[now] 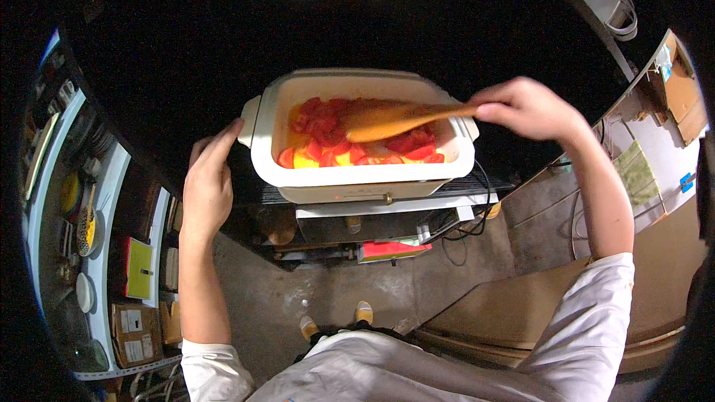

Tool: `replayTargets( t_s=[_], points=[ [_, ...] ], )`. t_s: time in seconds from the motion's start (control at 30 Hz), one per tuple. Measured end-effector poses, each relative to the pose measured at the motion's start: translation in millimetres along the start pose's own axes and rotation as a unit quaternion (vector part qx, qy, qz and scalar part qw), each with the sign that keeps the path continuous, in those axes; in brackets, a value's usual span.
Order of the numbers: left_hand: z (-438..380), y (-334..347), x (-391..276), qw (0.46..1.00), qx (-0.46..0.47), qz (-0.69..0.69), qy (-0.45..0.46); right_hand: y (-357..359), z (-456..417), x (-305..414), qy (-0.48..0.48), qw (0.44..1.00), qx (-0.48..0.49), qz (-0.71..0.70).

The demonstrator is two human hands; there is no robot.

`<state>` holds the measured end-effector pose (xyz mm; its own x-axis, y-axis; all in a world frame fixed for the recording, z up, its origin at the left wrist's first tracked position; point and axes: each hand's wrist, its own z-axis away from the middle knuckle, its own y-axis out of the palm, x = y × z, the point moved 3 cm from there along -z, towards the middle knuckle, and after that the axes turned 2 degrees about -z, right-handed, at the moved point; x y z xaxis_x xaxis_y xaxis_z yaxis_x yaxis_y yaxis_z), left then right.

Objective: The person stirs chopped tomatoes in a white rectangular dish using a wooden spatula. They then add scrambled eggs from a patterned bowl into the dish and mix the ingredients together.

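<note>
My right hand (528,109) grips the handle end of a wooden spatula (385,123), above the right side of a white rectangular electric cooking pot (357,176). The spatula's blade reaches down among cut tomatoes (318,123), which lie in the pot with some yellowish liquid. Slight blur shows on my right hand. My left hand (209,184) touches the pot's left side handle (249,121) with its fingertips. Whether any fingers curl around that handle is hidden. A small red light glows on the pot's front, beside a knob (388,199).
Beneath the pot is a dark ribbed stand top (475,183), with black cables (475,229) hanging at its right. Shelves at left hold a bowl (89,231) with yellow food and a utensil, a white dish (85,293) and a cardboard box (136,335). Brown panels (536,312) stand at right.
</note>
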<state>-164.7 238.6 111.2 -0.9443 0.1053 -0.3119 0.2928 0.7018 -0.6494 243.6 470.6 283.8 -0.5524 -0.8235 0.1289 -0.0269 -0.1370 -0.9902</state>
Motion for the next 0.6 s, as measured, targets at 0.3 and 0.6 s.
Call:
replayTargets(
  t_s=[0.3,0.6],
  points=[
    [3,1,1,1.000,0.002,0.004,-0.006,-62,25,-8,0.082,0.983,0.049,0.154],
    [2,0,4,1.000,0.006,0.005,0.003,-56,25,24,0.081,0.961,0.024,0.263]
  ],
)
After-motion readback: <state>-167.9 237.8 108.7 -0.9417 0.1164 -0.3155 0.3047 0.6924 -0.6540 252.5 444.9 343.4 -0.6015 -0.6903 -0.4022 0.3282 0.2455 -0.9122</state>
